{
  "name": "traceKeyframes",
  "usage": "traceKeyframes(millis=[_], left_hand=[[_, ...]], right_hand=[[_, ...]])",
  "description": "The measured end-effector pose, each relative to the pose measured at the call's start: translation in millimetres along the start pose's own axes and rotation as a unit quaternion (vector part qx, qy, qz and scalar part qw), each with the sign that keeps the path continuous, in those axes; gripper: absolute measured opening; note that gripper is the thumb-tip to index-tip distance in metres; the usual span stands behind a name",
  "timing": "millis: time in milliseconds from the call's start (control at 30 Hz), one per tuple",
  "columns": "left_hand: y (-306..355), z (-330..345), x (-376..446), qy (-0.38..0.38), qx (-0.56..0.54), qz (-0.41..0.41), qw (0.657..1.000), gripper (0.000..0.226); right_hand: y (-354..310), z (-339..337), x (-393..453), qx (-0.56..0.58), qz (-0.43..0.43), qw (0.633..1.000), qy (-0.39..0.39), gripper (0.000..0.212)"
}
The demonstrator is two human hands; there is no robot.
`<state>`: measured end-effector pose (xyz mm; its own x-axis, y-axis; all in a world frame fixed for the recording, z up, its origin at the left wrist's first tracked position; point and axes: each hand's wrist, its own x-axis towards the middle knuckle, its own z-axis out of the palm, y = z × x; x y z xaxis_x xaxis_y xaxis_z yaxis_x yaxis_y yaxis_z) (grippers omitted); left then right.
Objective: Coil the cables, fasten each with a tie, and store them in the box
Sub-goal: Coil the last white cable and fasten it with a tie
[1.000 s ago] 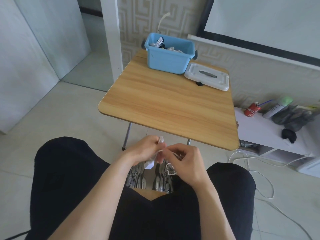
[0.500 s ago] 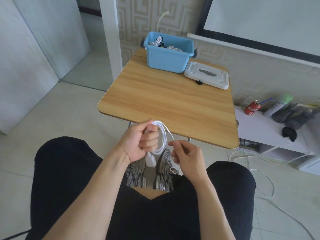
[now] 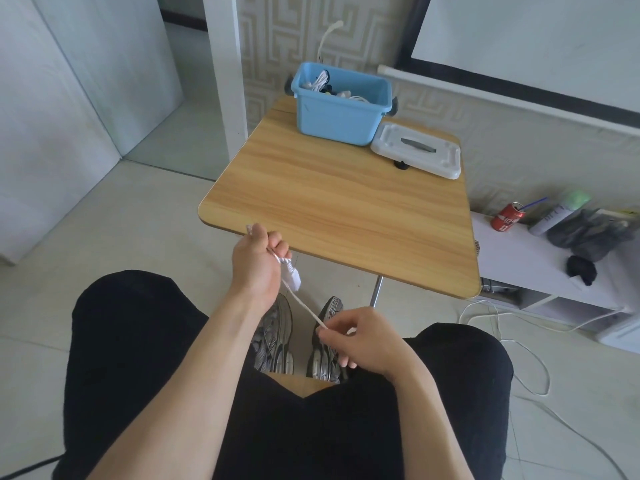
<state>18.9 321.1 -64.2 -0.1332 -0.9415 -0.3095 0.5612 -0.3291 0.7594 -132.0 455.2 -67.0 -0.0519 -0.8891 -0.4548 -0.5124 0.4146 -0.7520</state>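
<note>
My left hand (image 3: 258,268) grips a white cable (image 3: 304,306) near its plug, just in front of the wooden table's near edge (image 3: 346,244). The plug hangs below the fist. A taut stretch of the cable runs down and right to my right hand (image 3: 360,339), which pinches it above my lap. A blue box (image 3: 341,103) stands at the far side of the table with several cables inside. Its white lid (image 3: 417,154) lies on the table to the box's right.
A low white shelf (image 3: 540,268) at the right carries a red can (image 3: 507,218), a bottle and dark items. Loose white cables (image 3: 509,327) trail on the tiled floor at the right. My shoes (image 3: 301,337) sit under the table by its metal leg.
The loop held in my left hand half a second ago is gone. My left hand rose up-left toward the table edge, my right hand dropped, and the cable is stretched straight between them.
</note>
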Motion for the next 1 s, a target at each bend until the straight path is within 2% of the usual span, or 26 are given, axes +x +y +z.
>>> traceKeyframes(millis=[67,167,233,300,400,500,567,633,700,800,900,1000], left_hand=[[-8,-5,3,0.007,0.132,0.05,0.99,0.035],[-14,-11,1,0.007,0.32,0.106,0.941,0.037],[-13,-11,-4,-0.027,0.422,0.094,0.901,0.037],[-11,-12,-7,-0.086,0.488,0.042,0.868,0.037],[-8,-15,-10,-0.181,0.531,-0.039,0.827,0.038],[-4,-8,-19,-0.292,0.491,-0.115,0.813,0.044],[-3,-1,-24,-0.343,0.456,-0.171,0.803,0.057],[-6,3,-28,-0.378,0.411,-0.226,0.798,0.064],[-8,6,-31,-0.405,0.359,-0.258,0.801,0.054],[-7,6,-27,-0.417,0.294,-0.234,0.828,0.045],[-6,3,-19,-0.345,0.218,-0.225,0.885,0.047],[-8,-1,-14,-0.298,0.201,-0.239,0.902,0.049]], right_hand=[[-1,-2,-1,-0.012,0.001,1.0,-0.01,0.014],[-8,-3,-4,-0.001,-0.011,0.999,-0.037,0.015],[-12,-2,-6,0.013,-0.042,0.999,-0.017,0.016],[-13,-2,-7,0.038,-0.082,0.994,0.065,0.013],[-12,-7,-4,0.104,-0.102,0.968,0.206,0.006],[-12,-8,-4,0.157,-0.101,0.949,0.255,0.005],[-12,-7,-4,0.175,-0.096,0.94,0.278,0.004],[-11,-6,-3,0.188,-0.084,0.933,0.297,0.005],[-10,-6,-1,0.194,-0.071,0.928,0.309,0.007],[-8,-8,0,0.24,-0.058,0.919,0.307,0.007],[-4,-10,0,0.239,-0.068,0.923,0.294,0.004],[-3,-8,1,0.222,-0.087,0.923,0.301,0.011]])
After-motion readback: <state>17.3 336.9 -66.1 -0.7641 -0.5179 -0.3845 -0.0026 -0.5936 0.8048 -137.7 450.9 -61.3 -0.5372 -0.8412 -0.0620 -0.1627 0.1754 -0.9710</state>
